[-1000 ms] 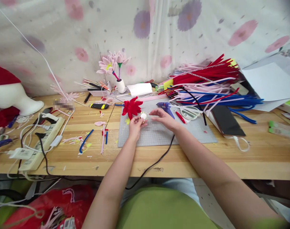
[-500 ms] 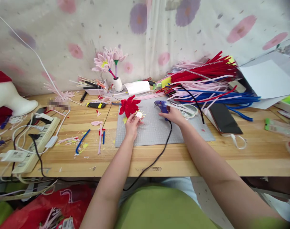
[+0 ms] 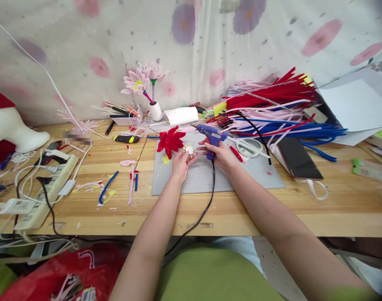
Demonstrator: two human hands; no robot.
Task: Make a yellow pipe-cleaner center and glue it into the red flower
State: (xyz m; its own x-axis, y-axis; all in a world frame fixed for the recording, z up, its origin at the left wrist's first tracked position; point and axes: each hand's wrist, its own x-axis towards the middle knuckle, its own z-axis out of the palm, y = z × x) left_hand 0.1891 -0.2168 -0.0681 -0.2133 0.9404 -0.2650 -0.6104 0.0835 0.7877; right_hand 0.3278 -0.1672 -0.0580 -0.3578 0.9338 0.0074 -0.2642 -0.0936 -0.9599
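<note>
Between its fingertips my left hand [image 3: 182,165] holds a small round white piece with yellow spikes [image 3: 189,149]. A red fuzzy flower [image 3: 170,141] lies just behind those fingers, on the grey cutting mat [image 3: 197,179]. My right hand [image 3: 220,152] is wrapped round the handle of a blue glue gun [image 3: 211,136], whose nozzle points left, above and behind the white piece. The gun's black cord runs down over the table's front edge. Right of the gun, white-handled scissors [image 3: 249,147] and a red strip [image 3: 236,154] lie on the mat.
Bundles of red, pink and blue pipe cleaners [image 3: 272,98] lie at the back right, beside a black phone [image 3: 299,159]. A white vase [image 3: 155,110] with pink flowers stands behind the mat. At left are a yellow-black cutter [image 3: 126,138] and a power strip [image 3: 44,200].
My right hand has lifted the glue gun and turned it so the nozzle points left, nearer my left hand. My left hand has shifted slightly right with the white piece. The red strip now shows.
</note>
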